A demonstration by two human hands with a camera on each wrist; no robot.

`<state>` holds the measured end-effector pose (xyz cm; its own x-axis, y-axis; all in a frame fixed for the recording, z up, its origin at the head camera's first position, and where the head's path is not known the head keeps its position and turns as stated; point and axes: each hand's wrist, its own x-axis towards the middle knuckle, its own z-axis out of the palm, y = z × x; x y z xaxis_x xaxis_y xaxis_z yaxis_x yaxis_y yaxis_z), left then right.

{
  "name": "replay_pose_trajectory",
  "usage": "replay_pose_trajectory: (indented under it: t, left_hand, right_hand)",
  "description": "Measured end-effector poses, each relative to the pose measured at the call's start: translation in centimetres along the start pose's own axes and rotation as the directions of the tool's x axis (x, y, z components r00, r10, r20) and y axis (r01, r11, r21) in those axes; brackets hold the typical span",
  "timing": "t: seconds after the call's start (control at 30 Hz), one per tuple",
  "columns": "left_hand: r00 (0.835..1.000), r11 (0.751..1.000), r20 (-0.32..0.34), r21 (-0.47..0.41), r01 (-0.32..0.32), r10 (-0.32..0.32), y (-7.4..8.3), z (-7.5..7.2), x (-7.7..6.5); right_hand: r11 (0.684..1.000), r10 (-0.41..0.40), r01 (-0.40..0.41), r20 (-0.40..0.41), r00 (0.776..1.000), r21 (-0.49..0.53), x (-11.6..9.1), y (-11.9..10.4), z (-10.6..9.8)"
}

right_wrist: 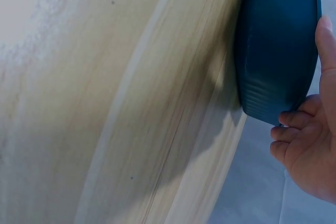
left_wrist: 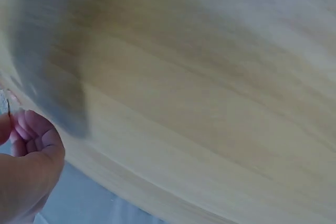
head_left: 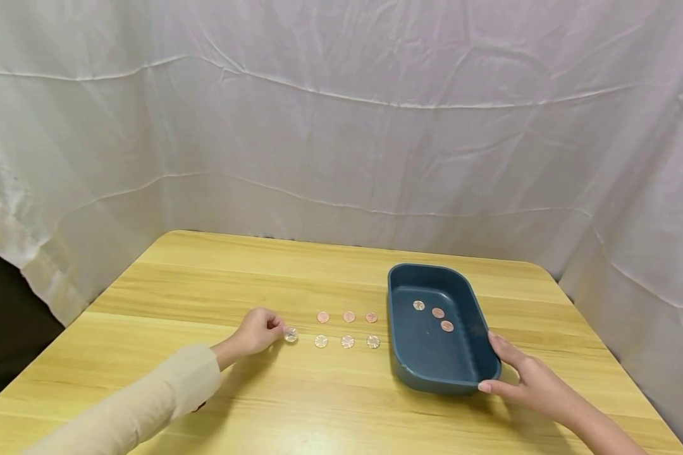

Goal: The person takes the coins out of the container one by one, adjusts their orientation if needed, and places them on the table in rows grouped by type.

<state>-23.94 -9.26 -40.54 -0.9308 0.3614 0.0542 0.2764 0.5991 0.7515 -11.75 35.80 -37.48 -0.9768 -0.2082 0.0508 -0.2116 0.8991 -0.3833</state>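
My left hand [head_left: 258, 332] pinches a silver-coloured coin [head_left: 291, 335] by its edge, at the left end of the laid-out coins. The left wrist view shows that coin's thin edge between thumb and fingers [left_wrist: 39, 129]. At the near right corner of a dark blue plastic bin [head_left: 427, 379], my right hand [head_left: 526, 382] grips the wall, thumb at the rim. Inside the bin lie one silver-coloured coin [head_left: 418, 305] and two copper-coloured coins, one [head_left: 438, 313] just behind the other [head_left: 446, 326].
Between the left hand and the bin, three copper-coloured coins [head_left: 349, 317] form a row behind three silver-coloured coins [head_left: 348, 342]. All lie flat on the wooden table [head_left: 233, 259]. Pale curtains [head_left: 341, 151] hang around the table's back and sides.
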Motion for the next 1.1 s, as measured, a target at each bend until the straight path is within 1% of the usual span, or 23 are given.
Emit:
replay_pose_trajectory:
  t: [0.13, 0.27, 0.4, 0.6, 0.73, 0.83, 0.97, 1.03, 1.1]
  left_hand:
    - [0.994, 0.994, -0.010, 0.031, 0.106, -0.106, -0.2, 0.0, -0.2]
    - [0.976, 0.974, -0.018, 0.072, 0.217, -0.216, 0.1, -0.2, -0.1]
    - [0.962, 0.958, -0.001, 0.098, 0.271, -0.272, 0.5, -0.3, -0.1]
    - [0.962, 0.951, -0.013, 0.153, 0.270, -0.271, 1.1, -0.2, -0.2]
    - [0.963, 0.945, -0.028, 0.185, 0.269, -0.269, 1.1, -0.1, -0.1]
    - [0.965, 0.947, -0.033, 0.186, 0.262, -0.261, 1.0, -0.2, -0.1]
    - [0.976, 0.964, -0.064, 0.160, 0.215, -0.207, 1.5, -0.1, 0.3]
    - [0.983, 0.977, -0.092, 0.128, 0.170, -0.159, 2.1, 0.0, 0.6]
    - [0.986, 0.987, -0.122, 0.099, 0.124, -0.112, 3.0, 0.3, 0.9]
  right_hand:
    - [1.000, -0.003, 0.003, 0.000, 1.000, 0.002, 0.0, 0.0, 0.0]
    - [1.000, -0.006, 0.006, -0.004, 1.000, -0.001, 0.0, 0.0, 0.0]
    - [1.000, -0.003, 0.003, -0.002, 1.000, 0.001, 0.0, 0.0, 0.1]
    - [1.000, -0.007, 0.007, -0.009, 1.000, -0.001, 0.0, 0.1, 0.2]
    - [1.000, -0.009, 0.009, -0.001, 1.000, -0.004, 0.1, 0.0, 0.1]
    - [1.000, -0.008, 0.008, 0.005, 1.000, -0.016, 0.1, -0.1, -0.1]
    - [1.000, -0.006, 0.006, 0.005, 1.000, -0.029, 0.2, -0.2, -0.4]
    - [1.000, -0.011, 0.011, 0.003, 1.000, -0.025, 0.2, -0.2, -0.5]
    - [1.000, -0.019, 0.019, -0.001, 1.000, -0.021, 0.2, -0.1, -0.4]
